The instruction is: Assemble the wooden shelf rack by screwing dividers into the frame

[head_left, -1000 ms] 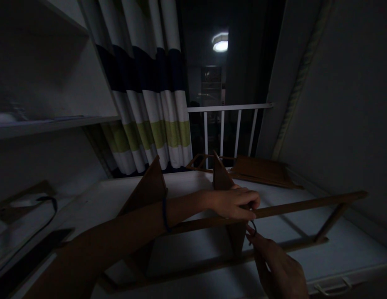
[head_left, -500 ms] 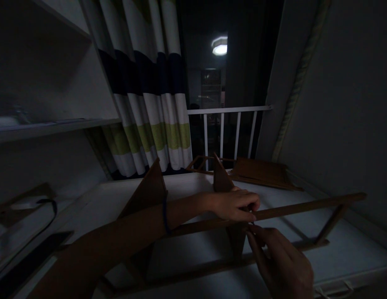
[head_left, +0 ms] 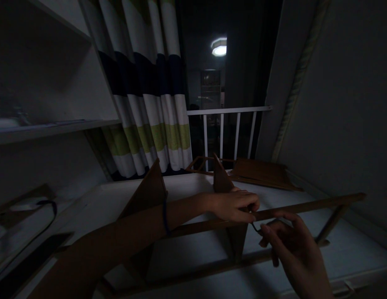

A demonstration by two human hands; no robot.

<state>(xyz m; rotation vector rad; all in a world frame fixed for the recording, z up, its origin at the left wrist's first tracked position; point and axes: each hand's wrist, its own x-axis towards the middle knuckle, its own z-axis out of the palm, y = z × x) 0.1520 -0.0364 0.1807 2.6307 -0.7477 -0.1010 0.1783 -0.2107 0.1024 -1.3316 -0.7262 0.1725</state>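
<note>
A partly built brown wooden frame [head_left: 308, 204] stands on a white surface [head_left: 187, 187] in dim light. It has long rails and upright panels [head_left: 148, 193]. My left hand [head_left: 235, 204] reaches across and grips the upper rail where it meets the middle upright panel [head_left: 223, 178]. My right hand [head_left: 293, 245] is just below and to the right, fingers pinched on a small dark bent tool [head_left: 256, 228], perhaps a hex key, whose tip points at that joint. A dark band circles my left forearm.
More brown wooden parts [head_left: 262, 171] lie at the far end by a white railing [head_left: 229, 124]. A striped curtain [head_left: 149, 91] hangs at the back left. A shelf [head_left: 52, 124] runs along the left wall, with a dark strap [head_left: 45, 218] below it.
My right hand has swung from under the joint out to the right and turned, carrying the small tool round. My left hand has stayed on the rail.
</note>
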